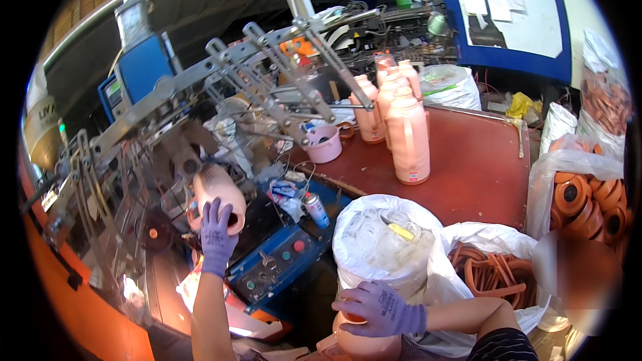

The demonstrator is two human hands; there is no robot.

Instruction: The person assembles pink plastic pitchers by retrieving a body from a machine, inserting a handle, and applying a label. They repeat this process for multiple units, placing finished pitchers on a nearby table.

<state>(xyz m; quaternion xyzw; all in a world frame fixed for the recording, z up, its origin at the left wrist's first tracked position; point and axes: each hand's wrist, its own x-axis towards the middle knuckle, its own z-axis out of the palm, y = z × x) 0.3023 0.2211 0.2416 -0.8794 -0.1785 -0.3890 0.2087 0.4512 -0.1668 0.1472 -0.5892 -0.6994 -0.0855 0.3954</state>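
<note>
My left hand point(218, 241), in a purple glove, grips the open end of a pink plastic jug body point(224, 190). That jug lies tilted against a metal holder of the machine, its dark round opening toward me. Low in front of me, my right hand point(382, 309), also gloved in purple, is closed over the top of a second pink jug point(369, 346). An orange-brown part shows under its fingers; the jug's lower part is cut off by the picture's edge.
Several finished-looking pink jugs point(408, 137) stand on a red-brown table point(468, 160) beside a pink tub point(324, 146). Close by are a white sack of clear rings point(381, 241), sacks of orange-brown handles point(491, 274) and rings point(588, 200), a spray can point(315, 210), and a blue control panel point(277, 264). Metal linkage arms point(267, 80) reach overhead.
</note>
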